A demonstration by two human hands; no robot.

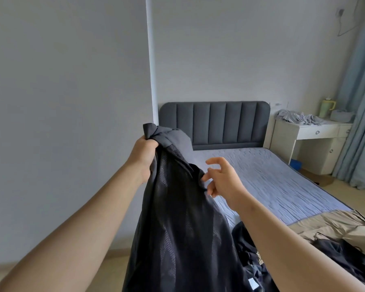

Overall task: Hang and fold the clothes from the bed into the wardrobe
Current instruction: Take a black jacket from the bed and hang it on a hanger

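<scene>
— Dark garment (177, 228), mesh-lined, fills lower centre; who holds it?
— Its bunched top sits clenched in the left hand (143, 157), mid-frame. Just beside it the right hand (221, 178) is released, fingers spread. More clothes (335, 234) lie lower right on the bed (272, 175).

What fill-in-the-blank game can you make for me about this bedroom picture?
1. The dark garment hangs from the person's ___ hand.
2. The desk beside the bed is painted ___.
3. The mug standing on the desk is pale ___.

Missing words: left, white, green.
</scene>
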